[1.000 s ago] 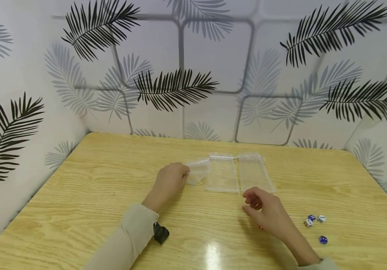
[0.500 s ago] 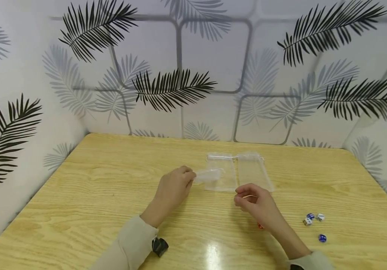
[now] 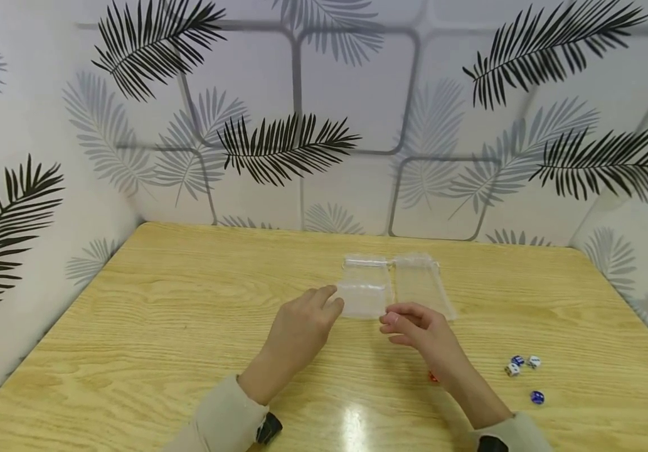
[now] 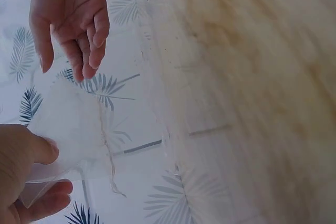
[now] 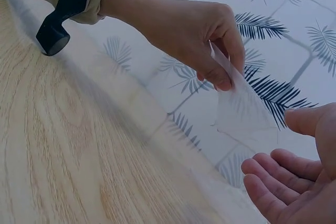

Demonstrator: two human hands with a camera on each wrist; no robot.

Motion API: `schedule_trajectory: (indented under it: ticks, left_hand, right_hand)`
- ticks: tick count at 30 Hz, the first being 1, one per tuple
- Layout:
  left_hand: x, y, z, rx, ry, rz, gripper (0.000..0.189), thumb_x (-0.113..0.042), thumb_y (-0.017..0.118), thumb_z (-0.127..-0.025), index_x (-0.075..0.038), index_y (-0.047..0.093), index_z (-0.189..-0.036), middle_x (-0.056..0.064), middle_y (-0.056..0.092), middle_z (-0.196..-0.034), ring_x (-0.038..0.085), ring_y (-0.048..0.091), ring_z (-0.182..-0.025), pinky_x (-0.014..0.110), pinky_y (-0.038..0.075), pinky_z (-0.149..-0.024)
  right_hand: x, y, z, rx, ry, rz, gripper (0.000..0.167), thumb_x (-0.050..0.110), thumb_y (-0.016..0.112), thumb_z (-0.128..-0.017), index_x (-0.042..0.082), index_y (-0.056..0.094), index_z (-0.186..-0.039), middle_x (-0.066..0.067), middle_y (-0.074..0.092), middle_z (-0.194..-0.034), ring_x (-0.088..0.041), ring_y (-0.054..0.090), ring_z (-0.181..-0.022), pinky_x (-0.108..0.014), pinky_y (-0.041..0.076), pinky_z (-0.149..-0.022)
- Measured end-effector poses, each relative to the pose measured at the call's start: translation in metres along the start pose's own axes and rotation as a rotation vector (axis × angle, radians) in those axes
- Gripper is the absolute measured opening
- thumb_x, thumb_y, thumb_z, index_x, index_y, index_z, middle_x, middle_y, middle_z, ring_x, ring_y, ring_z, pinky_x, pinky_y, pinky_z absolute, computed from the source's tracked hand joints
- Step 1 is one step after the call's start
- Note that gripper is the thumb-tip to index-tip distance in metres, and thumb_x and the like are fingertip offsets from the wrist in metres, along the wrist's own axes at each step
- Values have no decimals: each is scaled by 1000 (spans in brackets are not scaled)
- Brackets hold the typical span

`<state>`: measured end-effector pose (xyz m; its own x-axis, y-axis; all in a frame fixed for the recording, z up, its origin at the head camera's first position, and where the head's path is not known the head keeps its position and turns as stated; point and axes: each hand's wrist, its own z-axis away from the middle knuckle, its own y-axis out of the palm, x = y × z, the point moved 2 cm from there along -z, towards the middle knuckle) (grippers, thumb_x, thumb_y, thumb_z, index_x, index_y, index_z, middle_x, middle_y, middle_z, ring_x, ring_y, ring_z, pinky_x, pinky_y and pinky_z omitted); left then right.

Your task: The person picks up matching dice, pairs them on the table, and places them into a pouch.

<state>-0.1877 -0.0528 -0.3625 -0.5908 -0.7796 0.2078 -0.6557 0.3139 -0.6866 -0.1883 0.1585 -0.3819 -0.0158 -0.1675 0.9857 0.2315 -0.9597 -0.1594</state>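
Note:
My left hand pinches a sheer white drawstring pouch between thumb and fingers, as the right wrist view shows. In the left wrist view the held pouch hangs off the table with its thin cord dangling. My right hand hovers just to the pouch's right, fingers loosely spread and palm toward it, holding nothing. Behind the hands two similar pouches lie side by side on the table: a left one, partly overlapped by the held pouch, and a right one.
A red die lies below my right wrist, partly hidden. Farther right sit a blue die, two white dice and another blue die. The wooden table ends at a leaf-patterned wall.
My left hand has lifted the pouch from the table and moved it right, toward the right hand. The right hand has shifted left and slightly up, its fingers opening.

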Motion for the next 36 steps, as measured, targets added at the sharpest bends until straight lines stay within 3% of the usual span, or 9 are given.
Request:
schedule_trajectory:
  ticks: [9,13,16,19,23,28,31,36]
  left_hand:
    - [-13,-8,-4,-77,105,-81,13,-3,75,-77,-11,71,-86,7,71,-101,18,69,-79,20,55,-58]
    - [-16,-8,-3,-83,92,-62,14,-1,74,-76,-11,71,-86,6,71,-101,18,69,-79,19,54,-56]
    - [-17,-6,-2,-64,53,10,15,-2,75,-76,-10,71,-89,8,72,-101,19,70,-81,20,55,-56]
    - [-16,-4,1,7,-17,117,26,-10,80,-75,-8,69,-99,10,70,-107,21,70,-88,21,56,-58]
    - [-13,-2,3,133,-145,300,56,-24,84,-71,-6,60,-119,12,62,-123,24,66,-98,25,56,-62]
    - [-11,0,4,266,-302,593,79,-30,80,-77,-4,39,-139,14,49,-137,29,59,-113,33,55,-83]
    - [-9,1,3,272,-427,755,73,-26,73,-84,-2,35,-142,15,49,-137,31,57,-116,36,53,-90]
    - [-2,4,-6,205,-599,955,63,-21,66,-91,1,36,-141,17,56,-130,30,62,-108,36,55,-86]
  right_hand:
    - [1,0,-2,-51,-12,-90,37,14,56,-96,-14,51,-120,5,69,-92,-7,68,-85,-25,55,-80]
    - [0,0,-1,-77,-33,-109,30,10,59,-94,-13,55,-112,8,69,-83,-8,68,-80,-25,56,-77]
    - [-1,0,0,-90,-32,-115,25,9,61,-93,-11,57,-107,8,68,-81,-9,69,-79,-25,56,-76]
    - [-1,-1,2,-110,-27,-106,21,8,62,-91,-9,60,-104,7,68,-80,-9,69,-77,-25,57,-75]
    - [-1,-2,4,-131,-55,-63,21,9,64,-90,-9,61,-102,7,68,-79,-9,68,-74,-25,57,-73]
    - [1,-5,6,-132,-115,2,23,7,64,-90,-13,60,-101,7,68,-78,-7,67,-71,-25,57,-71]
    - [3,-7,6,-118,-151,27,22,4,63,-90,-15,59,-99,8,67,-77,-6,67,-71,-24,57,-70]
    - [9,-8,5,-117,-193,64,18,2,64,-89,-14,60,-95,8,67,-76,-5,66,-70,-25,57,-68]
